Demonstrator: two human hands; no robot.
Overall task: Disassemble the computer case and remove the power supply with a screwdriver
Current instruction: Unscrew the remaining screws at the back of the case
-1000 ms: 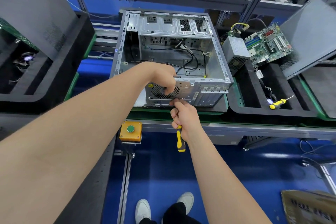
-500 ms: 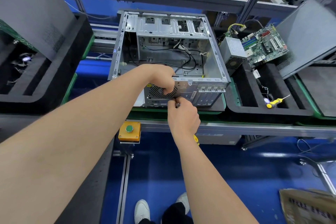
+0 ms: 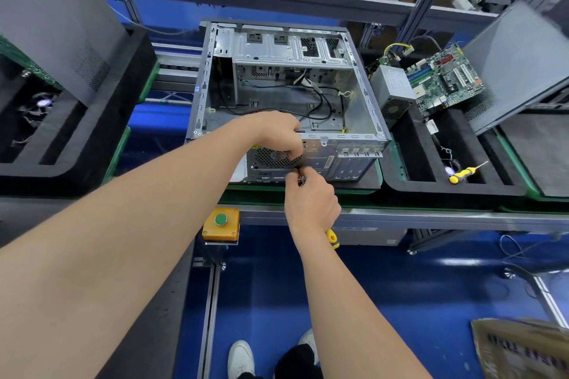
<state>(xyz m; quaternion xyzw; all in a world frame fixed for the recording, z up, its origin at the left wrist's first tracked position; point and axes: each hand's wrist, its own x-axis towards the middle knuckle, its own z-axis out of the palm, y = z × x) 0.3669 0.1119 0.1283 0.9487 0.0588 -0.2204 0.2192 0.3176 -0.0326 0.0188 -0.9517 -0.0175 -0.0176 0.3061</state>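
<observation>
While the right hand (image 3: pixel 312 203) works: its fingers are clamped round a screwdriver (image 3: pixel 332 238). The yellow handle end pokes out below the wrist, and the thin shaft points up at the case's rear panel, just beside the fan grille (image 3: pixel 271 160).
Left hand (image 3: pixel 277 135): draped over the top edge of the rear panel, fingers curled down onto the grille, gripping the computer case (image 3: pixel 366 108) as if to steady it.
Computer case: lies open face up on the surface, side cover off, with drive bays and loose black cables showing inside.
Power supply: judged to sit in the near-left corner behind the grille, almost wholly hidden by the left arm and hand.
Step in hand: probably backing out a rear-panel screw that ties the power supply to the case. Whether the tip is seated in a screw head is too small to tell.
Next move: calls for the tip held square in the screw while the left hand braces the case. The freed screw must then be caught before it drops.
Nearby: a black foam tray (image 3: pixel 400 191) to the right holds another grey supply unit (image 3: pixel 392 91), a motherboard (image 3: pixel 443 80) and a second screwdriver (image 3: pixel 465 171).
</observation>
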